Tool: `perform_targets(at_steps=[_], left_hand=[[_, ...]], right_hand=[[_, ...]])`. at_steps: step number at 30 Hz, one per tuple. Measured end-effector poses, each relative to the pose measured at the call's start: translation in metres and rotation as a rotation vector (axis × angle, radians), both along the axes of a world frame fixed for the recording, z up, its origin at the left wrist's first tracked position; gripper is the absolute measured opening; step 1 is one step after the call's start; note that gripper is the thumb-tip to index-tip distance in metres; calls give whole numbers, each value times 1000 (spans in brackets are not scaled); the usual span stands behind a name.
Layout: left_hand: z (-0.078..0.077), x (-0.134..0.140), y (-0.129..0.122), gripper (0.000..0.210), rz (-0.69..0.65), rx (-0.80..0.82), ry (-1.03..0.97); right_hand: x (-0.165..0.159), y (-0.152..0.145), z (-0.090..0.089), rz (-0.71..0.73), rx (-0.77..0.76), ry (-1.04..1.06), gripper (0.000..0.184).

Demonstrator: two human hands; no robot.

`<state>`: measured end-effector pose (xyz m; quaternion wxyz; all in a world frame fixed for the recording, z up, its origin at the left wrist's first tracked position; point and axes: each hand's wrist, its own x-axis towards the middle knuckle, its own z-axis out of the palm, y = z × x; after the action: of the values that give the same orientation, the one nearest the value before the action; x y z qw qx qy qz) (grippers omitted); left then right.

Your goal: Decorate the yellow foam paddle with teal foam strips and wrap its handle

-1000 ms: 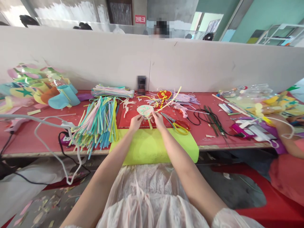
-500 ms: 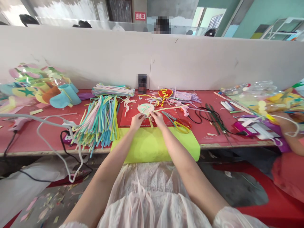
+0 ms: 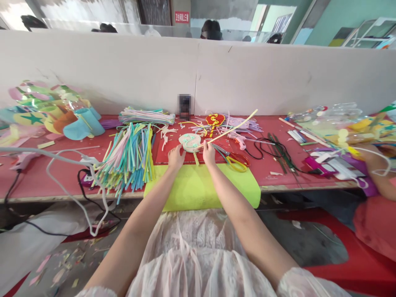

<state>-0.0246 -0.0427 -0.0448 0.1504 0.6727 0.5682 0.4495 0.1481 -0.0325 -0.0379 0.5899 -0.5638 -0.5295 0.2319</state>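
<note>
A round cream piece [image 3: 187, 140] with mint-green curved trim lies over the red mat [image 3: 163, 154]; a short yellow-green stem points down from it. My left hand [image 3: 176, 157] is closed at its lower left edge, fingertips partly hidden. My right hand [image 3: 209, 154] pinches a long pale yellow strip [image 3: 238, 128], which slants up to the right. The strip's near end meets the round piece's right edge. Scissors [image 3: 236, 163] with yellow handles lie just right of my right hand. Beyond, a red heart-shaped piece [image 3: 214, 119] has yellow trim on it.
A heap of pastel strips [image 3: 126, 156] stands at left, with a bundle [image 3: 147, 117] behind. A glue gun [image 3: 239, 141] lies at right. Yellow-green sheet [image 3: 201, 187] covers the front edge. A white cable [image 3: 66, 177] loops at left. A co-worker's arm [image 3: 379, 173] is at far right.
My hands have moved apart, uncovering more of the round piece. The strip has swung from nearly level to a steeper slant, its far end higher and further right.
</note>
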Motion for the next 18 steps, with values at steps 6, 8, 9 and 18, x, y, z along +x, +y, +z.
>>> perform_targets(at_steps=[6, 8, 9, 18], left_hand=[[-1, 7, 0, 45, -161, -23, -119], [3, 10, 0, 45, -241, -44, -268], [5, 11, 0, 45, -291, -63, -369], [9, 10, 5, 51, -533, -341, -810]], right_hand=[[2, 4, -5, -18, -20, -116, 47], [3, 5, -7, -48, -9, -151, 46], [3, 6, -7, -61, -6, -162, 45], [5, 4, -7, -68, 2, -155, 46]])
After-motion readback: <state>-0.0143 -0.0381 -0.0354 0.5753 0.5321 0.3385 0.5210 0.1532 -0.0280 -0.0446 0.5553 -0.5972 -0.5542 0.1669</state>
